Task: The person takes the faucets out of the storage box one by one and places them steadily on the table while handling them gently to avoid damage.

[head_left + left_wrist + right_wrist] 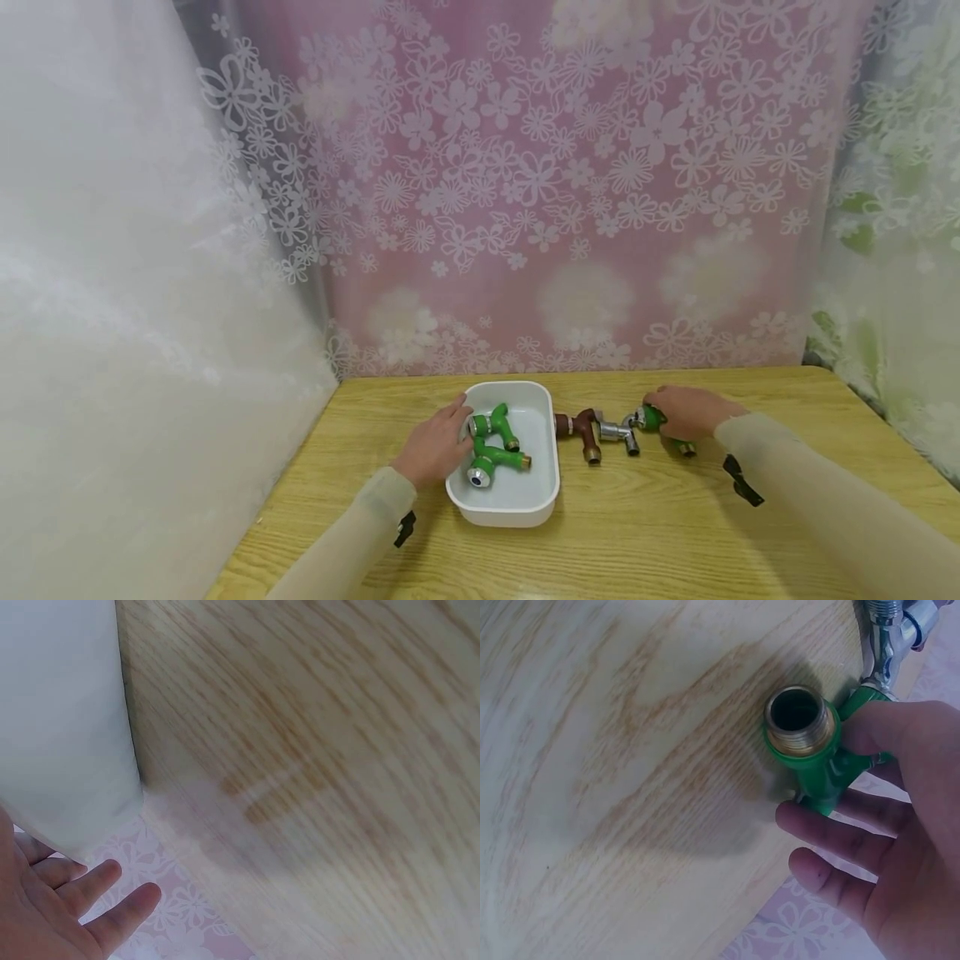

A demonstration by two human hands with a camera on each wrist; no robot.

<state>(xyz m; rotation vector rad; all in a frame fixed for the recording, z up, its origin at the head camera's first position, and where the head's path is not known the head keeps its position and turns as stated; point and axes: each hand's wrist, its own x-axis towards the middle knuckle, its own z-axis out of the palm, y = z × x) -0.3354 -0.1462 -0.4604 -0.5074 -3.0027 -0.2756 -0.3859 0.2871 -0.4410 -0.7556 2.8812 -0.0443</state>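
Green tap (823, 778); brass end (687, 451) toward person; axis part-hidden; right fingers (836, 829) pinching it; left fingers (127, 919) extended

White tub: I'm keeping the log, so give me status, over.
Left hand at left rim of white tub. Two green taps inside; right hand grips another green tap. Brown tap and chrome tap lie between it and tub.

left arm (341, 537) and right arm (832, 504) were outstretched, well apart; the left hand (435, 444) had extended fingers (127, 918), the right hand (687, 412) pinched.
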